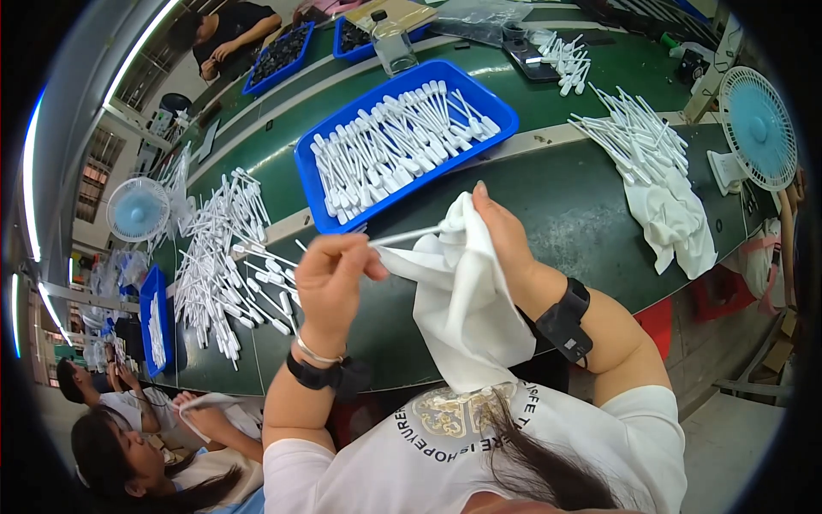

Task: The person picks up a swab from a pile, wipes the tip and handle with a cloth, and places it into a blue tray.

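My left hand (pixel 334 278) pinches the thin shaft of a white plastic stick (pixel 407 235) between thumb and fingers. The stick's other end runs into a white cloth (pixel 471 291), which hides it. Around that end my right hand (pixel 507 236) grips the cloth, thumb pointing up, and the rest of the fabric hangs down in front of my shirt. Just beyond both hands, a blue tray (pixel 312 193) holds rows of similar white sticks (pixel 385 141) with thicker, rounded ends.
Loose white sticks (pixel 227 257) are heaped at the left on the green table (pixel 556 201). Another pile (pixel 638 137) touches a crumpled cloth (pixel 672 218) at the right, near a fan (pixel 759 128). A glass bottle (pixel 394 47) stands behind the tray. Co-workers sit at the lower left and far side.
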Demonstrator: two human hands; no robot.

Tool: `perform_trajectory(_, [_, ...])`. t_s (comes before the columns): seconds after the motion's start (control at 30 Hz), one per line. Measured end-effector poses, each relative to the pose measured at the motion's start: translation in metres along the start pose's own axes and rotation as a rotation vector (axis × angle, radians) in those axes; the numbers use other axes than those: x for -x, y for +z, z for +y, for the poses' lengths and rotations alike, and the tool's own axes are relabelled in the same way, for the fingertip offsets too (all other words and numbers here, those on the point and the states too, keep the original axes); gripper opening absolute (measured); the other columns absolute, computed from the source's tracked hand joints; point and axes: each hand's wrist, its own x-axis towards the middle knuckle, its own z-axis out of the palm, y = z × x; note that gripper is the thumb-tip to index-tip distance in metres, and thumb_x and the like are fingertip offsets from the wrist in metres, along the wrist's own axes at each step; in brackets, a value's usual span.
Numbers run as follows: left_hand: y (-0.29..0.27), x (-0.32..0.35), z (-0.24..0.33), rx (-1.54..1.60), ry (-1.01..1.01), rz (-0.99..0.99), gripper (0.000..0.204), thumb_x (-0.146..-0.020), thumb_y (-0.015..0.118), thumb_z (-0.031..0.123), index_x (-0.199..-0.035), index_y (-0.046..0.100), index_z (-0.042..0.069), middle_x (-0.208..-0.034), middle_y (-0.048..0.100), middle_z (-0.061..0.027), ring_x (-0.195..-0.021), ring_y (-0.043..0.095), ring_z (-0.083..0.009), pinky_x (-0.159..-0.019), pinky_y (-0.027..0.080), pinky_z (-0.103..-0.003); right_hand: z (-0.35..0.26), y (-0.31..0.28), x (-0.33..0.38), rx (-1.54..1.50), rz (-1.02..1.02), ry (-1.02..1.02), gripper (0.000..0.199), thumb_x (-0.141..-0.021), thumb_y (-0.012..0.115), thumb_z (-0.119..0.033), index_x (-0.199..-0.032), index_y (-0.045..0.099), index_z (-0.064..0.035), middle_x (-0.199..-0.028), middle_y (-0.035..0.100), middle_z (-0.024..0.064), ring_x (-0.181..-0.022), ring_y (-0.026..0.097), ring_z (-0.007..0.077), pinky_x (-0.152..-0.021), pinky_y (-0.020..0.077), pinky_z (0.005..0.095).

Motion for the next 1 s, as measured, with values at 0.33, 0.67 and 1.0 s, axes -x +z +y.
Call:
perform_trajectory(0.33, [0.051, -0.151, -0.046, -0.628, 0.215, -0.13, 0.012, -0.081, 0.054, 0.009, -0.089, 0.059, 0.002, -0.07, 0.061, -0.0097, -0.061, 0.061, -0.0177, -0.057, 0.048, -0.027, 0.031, -0.012, -0.012, 0.387, -0.127, -0.013, 0.03, -0.091, 0.045, -0.031, -0.078, 0.054, -0.0057, -0.065, 0.05, -0.0029, -0.054, 0.044, 0.0043, -0.048, 0.037, 0.0206])
perform_trajectory(0.67, [0.1, -0.148, -0.082, -1.342, 0.624, -0.578, 0.012, -0.077, 0.052, 0.014, -0.083, 0.06, 0.006, -0.072, 0.061, -0.0133, -0.068, 0.059, -0.0297, -0.058, 0.048, -0.038, 0.028, -0.009, -0.009, 0.527, -0.13, -0.035, 0.031, -0.091, 0.045, -0.031, -0.075, 0.053, -0.0061, -0.063, 0.046, -0.0046, -0.055, 0.039, 0.0031, -0.049, 0.0341, 0.0197])
perform_trajectory(1.0, [0.084, -0.213, -0.075, -1.485, 0.783, -0.383, 0.015, -0.076, 0.047, 0.007, -0.086, 0.059, 0.007, -0.076, 0.062, -0.011, -0.068, 0.061, -0.0281, -0.058, 0.049, -0.037, 0.029, -0.005, -0.009, 0.566, -0.136, -0.041, 0.031, -0.091, 0.045, -0.031, -0.074, 0.053, -0.0066, -0.062, 0.046, -0.0054, -0.056, 0.039, 0.0028, -0.05, 0.0342, 0.0192])
